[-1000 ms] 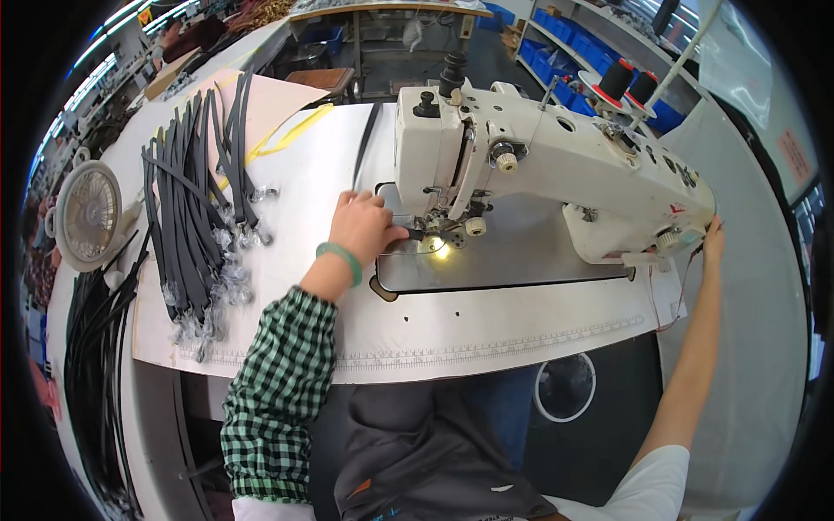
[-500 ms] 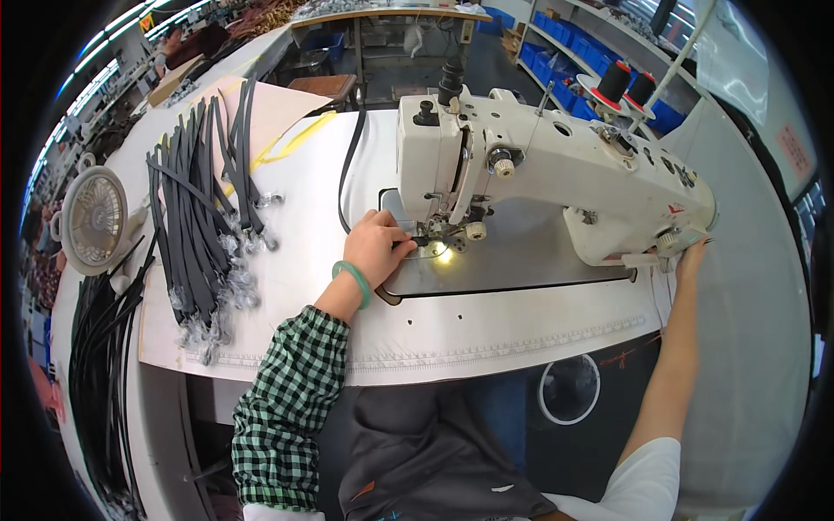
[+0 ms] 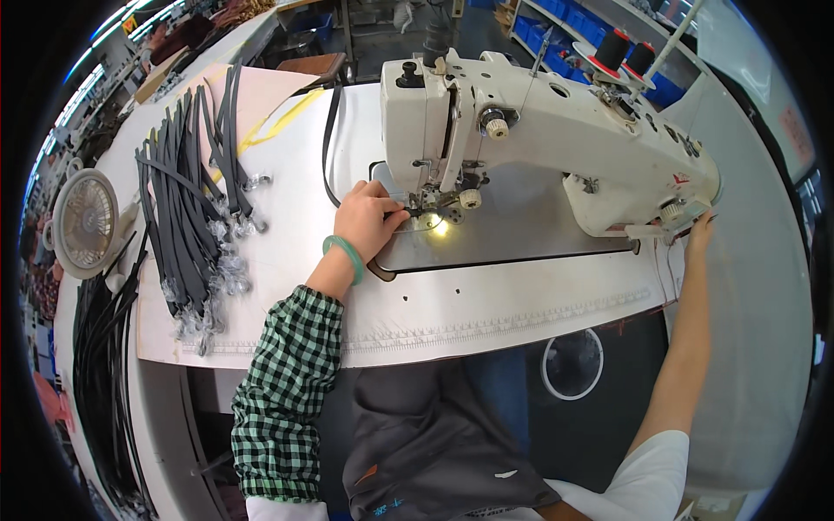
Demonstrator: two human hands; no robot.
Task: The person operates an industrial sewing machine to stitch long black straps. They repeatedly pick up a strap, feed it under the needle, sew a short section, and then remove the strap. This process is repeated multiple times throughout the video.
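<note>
A white industrial sewing machine [image 3: 543,122] stands on the table, its lamp lighting the needle area. My left hand [image 3: 367,219], wearing a green bangle and a checked sleeve, rests left of the presser foot. Its thumb and fingers pinch a black strap [image 3: 331,143], whose free part curves up behind the hand; the other end runs under the foot. At the machine's right end, my right hand [image 3: 700,233] touches its lower part beside a dial [image 3: 672,210]. Most of its fingers are hidden there.
Dark straps [image 3: 184,200] with clear-wrapped ends lie in a pile at the left. Longer black straps [image 3: 100,373] hang beyond the table's left edge, below a round clip-on fan [image 3: 87,221]. Thread spools [image 3: 612,54] stand behind the machine. A printed ruler [image 3: 486,326] runs along the front edge.
The whole view has shifted, so the machine and table appear higher in it. Both hands keep their places against the machine, with the strap still in my left fingers.
</note>
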